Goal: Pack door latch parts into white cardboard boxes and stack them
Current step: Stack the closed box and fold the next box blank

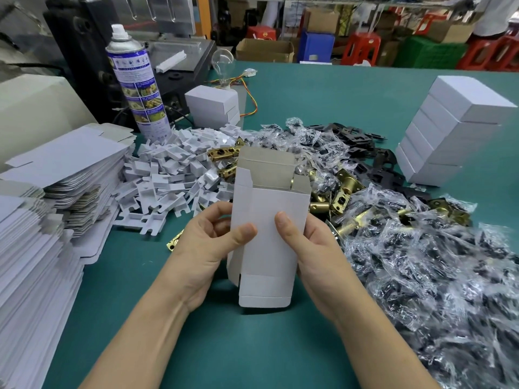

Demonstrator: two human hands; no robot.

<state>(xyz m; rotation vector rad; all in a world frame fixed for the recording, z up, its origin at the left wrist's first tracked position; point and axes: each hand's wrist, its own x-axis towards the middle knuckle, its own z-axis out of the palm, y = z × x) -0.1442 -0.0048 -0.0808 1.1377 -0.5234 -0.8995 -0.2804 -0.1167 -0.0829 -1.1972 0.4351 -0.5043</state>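
A person's left hand [207, 248] and right hand [311, 248] grip a half-folded white cardboard box [269, 220] over the green counter [337, 91], thumbs pressed on its near face and both end flaps open. Flat cartons [56, 169] are stacked at the left. Beyond the box lie white plastic pieces [168, 175], brass latches [337, 197] and bagged parts [435, 262]. Finished boxes [449, 130] are stacked at the far right, and a spray can [137, 82] stands at the far left.

The green desk [224, 346] carried flat cartons [42, 234] stacked at the left, an upright spray can [140, 88], heaps of white plastic pieces [168, 175], brass latches [334, 197], black plates [359, 141] and clear bagged parts [435, 276], and closed white boxes [449, 130] stacked far right.
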